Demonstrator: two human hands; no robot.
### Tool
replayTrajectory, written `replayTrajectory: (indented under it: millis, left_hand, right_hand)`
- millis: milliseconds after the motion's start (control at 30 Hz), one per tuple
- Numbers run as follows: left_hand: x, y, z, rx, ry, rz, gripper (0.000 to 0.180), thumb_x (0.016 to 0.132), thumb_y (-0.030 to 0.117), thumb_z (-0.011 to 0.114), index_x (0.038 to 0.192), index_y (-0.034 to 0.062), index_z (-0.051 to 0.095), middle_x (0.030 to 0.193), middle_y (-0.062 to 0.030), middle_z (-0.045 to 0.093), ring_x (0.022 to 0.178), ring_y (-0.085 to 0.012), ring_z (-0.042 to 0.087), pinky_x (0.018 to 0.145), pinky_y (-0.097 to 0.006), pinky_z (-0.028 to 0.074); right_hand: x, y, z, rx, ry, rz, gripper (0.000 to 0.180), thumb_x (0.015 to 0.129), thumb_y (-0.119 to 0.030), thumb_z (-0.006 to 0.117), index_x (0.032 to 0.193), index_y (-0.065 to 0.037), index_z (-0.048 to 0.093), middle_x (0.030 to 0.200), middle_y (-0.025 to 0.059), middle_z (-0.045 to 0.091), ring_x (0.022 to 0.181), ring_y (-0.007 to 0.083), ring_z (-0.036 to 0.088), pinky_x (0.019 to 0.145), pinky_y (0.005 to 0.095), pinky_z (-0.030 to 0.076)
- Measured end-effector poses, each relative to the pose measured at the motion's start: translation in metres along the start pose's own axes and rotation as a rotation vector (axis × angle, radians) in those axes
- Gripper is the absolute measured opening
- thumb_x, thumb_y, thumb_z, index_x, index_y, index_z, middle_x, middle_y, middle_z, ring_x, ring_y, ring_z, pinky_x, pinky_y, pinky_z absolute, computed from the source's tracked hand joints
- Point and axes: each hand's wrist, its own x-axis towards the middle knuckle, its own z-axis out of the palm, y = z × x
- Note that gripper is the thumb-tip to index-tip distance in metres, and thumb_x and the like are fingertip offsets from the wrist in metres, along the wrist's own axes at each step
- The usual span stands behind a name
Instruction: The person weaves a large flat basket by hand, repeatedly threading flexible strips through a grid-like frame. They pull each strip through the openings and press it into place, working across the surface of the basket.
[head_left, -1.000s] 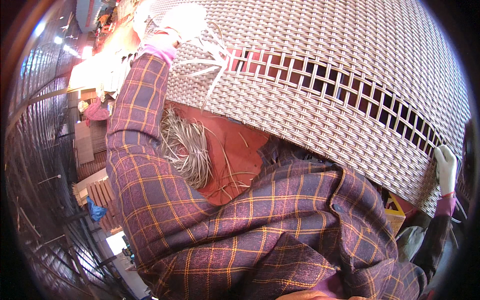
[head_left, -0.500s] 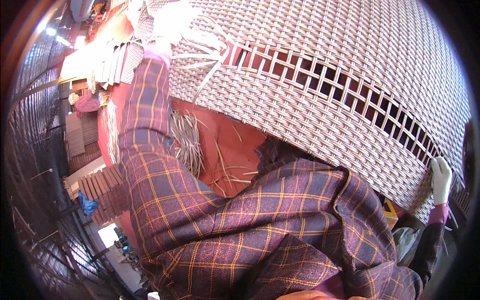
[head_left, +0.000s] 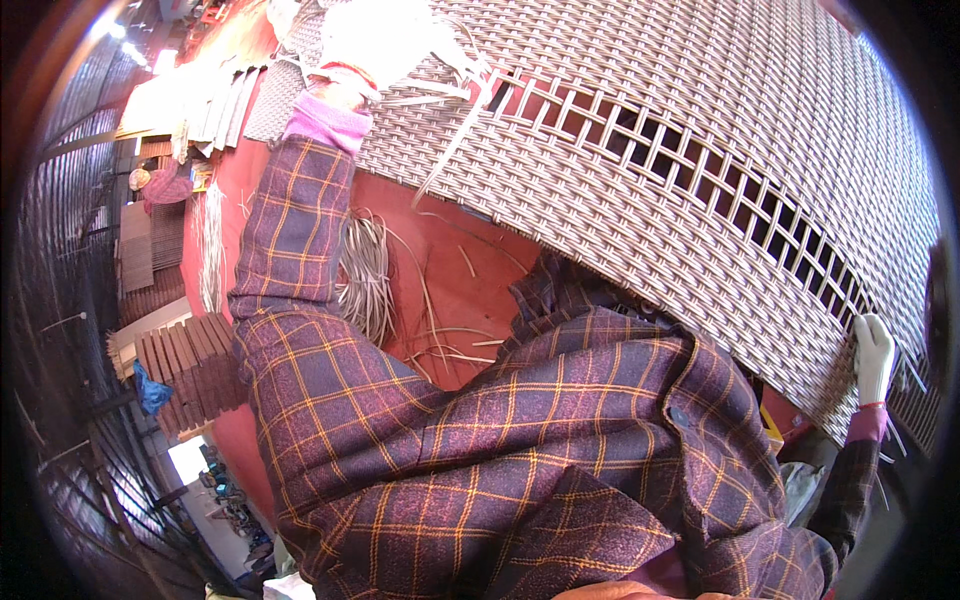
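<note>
A large grey-brown woven wicker panel (head_left: 620, 190) spreads across the upper right. A long open lattice strip (head_left: 690, 165) runs through its weave, with red and dark gaps. My left hand (head_left: 385, 45), in a white glove, is at the panel's upper left. Glare washes out its fingers beside several loose pale strands (head_left: 462, 140). At the panel's right end, by the end of the lattice strip, my right hand (head_left: 874, 355) is closed, also in a white glove. What its fingers hold is hidden; pale strand ends show beside it.
A bundle of wicker strands (head_left: 366, 280) lies on the red surface (head_left: 440, 270) below the panel, among loose pieces. Stacked brown slats (head_left: 190, 365) with a blue scrap (head_left: 152, 390) stand at left. Farther up the left side is a person in dark red (head_left: 168, 187).
My left hand has shifted to the right along the panel, and the loose strands near it have swung right. My right hand has stayed almost in place.
</note>
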Motion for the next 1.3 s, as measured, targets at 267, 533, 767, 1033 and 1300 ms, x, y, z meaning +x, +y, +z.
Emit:
replayTrajectory:
  millis: [267,533,767,1033,1300]
  left_hand:
    - [0.005,-0.043,0.073,1.298,1.059,0.317,0.052,0.103,0.062,0.069,0.075,0.0185,0.071,0.066,0.0006,0.067,0.060,-0.0122,0.067,0.059,-0.033,0.060]
    - [0.042,-0.057,0.046,1.227,1.447,0.807,0.046,0.106,0.053,0.066,0.084,0.0130,0.066,0.074,-0.0050,0.070,0.066,-0.0189,0.068,0.060,-0.040,0.058]
    - [0.055,-0.093,0.020,3.054,1.328,-2.851,0.035,0.097,0.036,0.072,0.126,0.0165,0.079,0.117,-0.0104,0.079,0.110,-0.0314,0.075,0.098,-0.048,0.059]
    - [0.049,-0.160,0.019,2.341,1.870,-3.283,0.028,0.098,0.035,0.071,0.120,0.0211,0.081,0.109,-0.0031,0.080,0.098,-0.0257,0.076,0.083,-0.040,0.059]
    - [0.040,-0.257,0.067,1.862,2.262,-3.110,0.023,0.097,0.021,0.066,0.112,0.0151,0.081,0.100,-0.0066,0.079,0.089,-0.0298,0.075,0.077,-0.043,0.060]
  right_hand:
    - [0.003,0.000,0.003,-0.025,0.029,-0.078,0.019,0.110,-0.022,0.069,0.098,-0.007,0.072,0.069,-0.0096,0.048,0.055,0.0002,0.035,0.048,0.0251,0.026]
    - [0.006,0.007,0.010,-0.010,0.063,-0.218,0.022,0.109,-0.022,0.069,0.097,-0.004,0.069,0.076,-0.0091,0.047,0.067,0.0015,0.035,0.058,0.0251,0.029]
    - [0.009,0.007,0.009,-0.014,0.025,-0.218,0.023,0.110,-0.019,0.067,0.096,0.000,0.066,0.084,-0.0065,0.051,0.079,0.0038,0.042,0.070,0.0249,0.038]
    - [0.006,-0.005,0.008,-0.050,0.071,-0.259,0.024,0.110,-0.018,0.068,0.093,-0.001,0.063,0.083,-0.0069,0.048,0.078,0.0037,0.038,0.068,0.0249,0.035]
    - [0.008,0.001,0.009,-0.070,0.082,-0.285,0.026,0.110,-0.020,0.068,0.094,0.000,0.063,0.082,-0.0051,0.050,0.080,0.0047,0.043,0.072,0.0255,0.040]
